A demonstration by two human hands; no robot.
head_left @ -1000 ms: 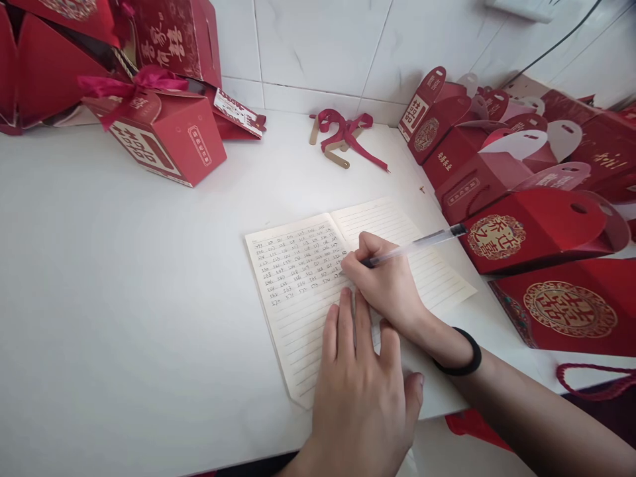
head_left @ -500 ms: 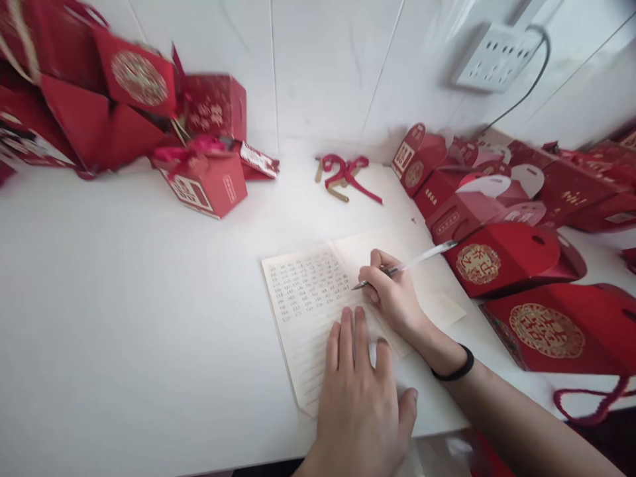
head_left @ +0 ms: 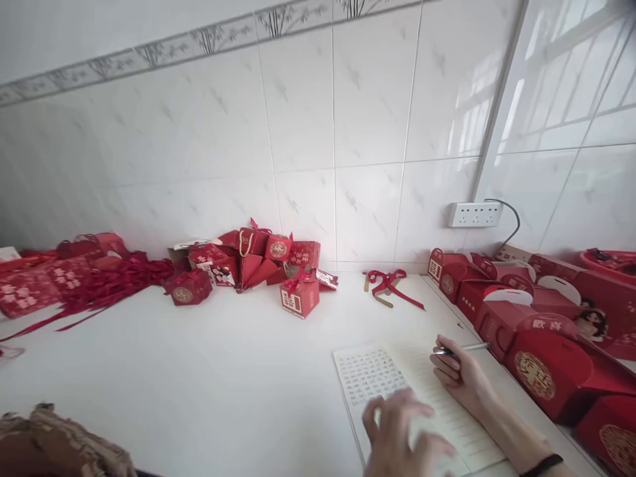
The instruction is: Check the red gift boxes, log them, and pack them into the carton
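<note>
An open lined notebook lies on the white table, its left page partly filled with rows of small handwritten entries and its right page showing blank lines. My right hand, with a black band at the wrist, grips a pen above the right page. The pen lies nearly level, its tip pointing left and off the paper. Over the lower left page is my left hand, smeared by motion, its fingers apart and slightly bent with nothing in them. Whether it touches the paper I cannot tell.
Red gift boxes line the right side. Tied ribbon lies near the wall. A small red box and piled red bags stand at the back. Loose ribbons lie left; torn cardboard is at lower left.
The view has tipped up and swung left, showing more wall and table. My left hand has lifted from its flat rest on the page, and the pen tip has moved away from the writing.
</note>
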